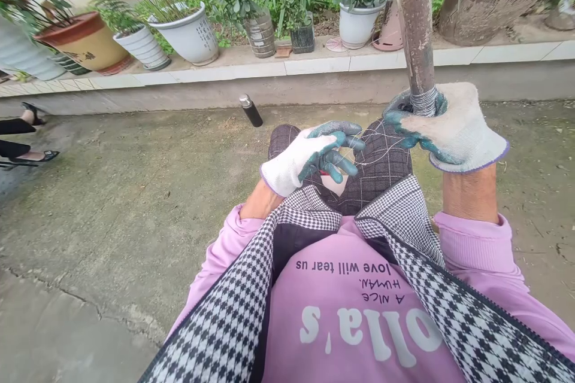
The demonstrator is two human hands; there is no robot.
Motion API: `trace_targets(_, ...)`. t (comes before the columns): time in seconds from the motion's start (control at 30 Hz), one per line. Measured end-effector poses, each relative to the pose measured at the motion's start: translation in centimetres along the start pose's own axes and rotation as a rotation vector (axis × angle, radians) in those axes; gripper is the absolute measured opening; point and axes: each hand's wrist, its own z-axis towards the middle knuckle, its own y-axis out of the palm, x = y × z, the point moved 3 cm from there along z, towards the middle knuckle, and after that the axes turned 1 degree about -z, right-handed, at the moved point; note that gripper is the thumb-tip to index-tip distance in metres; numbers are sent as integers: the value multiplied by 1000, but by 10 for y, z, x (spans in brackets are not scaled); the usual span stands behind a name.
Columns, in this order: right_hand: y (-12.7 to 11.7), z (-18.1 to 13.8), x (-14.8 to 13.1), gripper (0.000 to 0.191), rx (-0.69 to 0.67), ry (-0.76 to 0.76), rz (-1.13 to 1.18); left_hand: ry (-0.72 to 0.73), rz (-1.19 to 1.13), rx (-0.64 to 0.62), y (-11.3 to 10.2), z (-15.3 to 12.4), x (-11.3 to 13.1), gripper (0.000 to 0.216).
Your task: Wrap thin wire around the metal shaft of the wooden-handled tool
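The right hand [458,122], gloved, is closed around a stick [417,42], which stands nearly upright with its pale cut end above the fist; its lower end is hidden. Wire [423,103] is wound in close turns about the stick, just where it enters the fist. Loose strands run from there to the left hand [309,155], also gloved, whose fingers are bent and spread toward the right hand; whether they grip the wire cannot be told.

Beneath both hands lie the knees, in checked trousers [386,158]. Nearer the body than the hands are a houndstooth jacket [233,305], open, and a pink shirt [354,287] with lettering.

Beyond the left hand, a dark bottle [251,112] with a metallic cap stands on the ground [135,191]. Farther out, a tiled ledge [314,64] crosses in front of both hands, bearing potted plants: a white pot [359,25] beyond the space between the hands, a large brown pot [498,3] beyond the right, and a yellow pot [90,42] far to the left. Well left of the left hand are another person's feet [45,156] in black shoes.
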Motion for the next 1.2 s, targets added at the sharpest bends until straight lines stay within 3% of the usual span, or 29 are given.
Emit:
trace_targets(0.43, 3, -3, -1, 16, -48, 14, -56, -86, 291, 163, 0, -1, 9, 34)
trace_targets(0.57, 1, -1, 5, 14, -111, -18, -116, 7, 476, 213, -6, 0, 18, 26)
trace_targets(0.7, 1, 2, 9, 16, -155, -16, -163, 109, 559, 169, -6, -1, 24, 19)
trace_targets(0.9, 6, -3, -16, 32, -158, -182, -349, 122, 634, 151, 5, 3, 16, 14)
trace_targets(1.0, 6, -4, -27, 30, -130, -199, -398, 99, 574, 152, 7, 3, 15, 16)
trace_targets(1.13, 1, 1, -22, 39, -117, -129, -344, -22, 302, 88, -1, 2, 12, 28)
trace_targets(1.2, -2, 4, -14, 27, -93, -90, -260, -77, 145, 41, -5, 1, 8, 40)
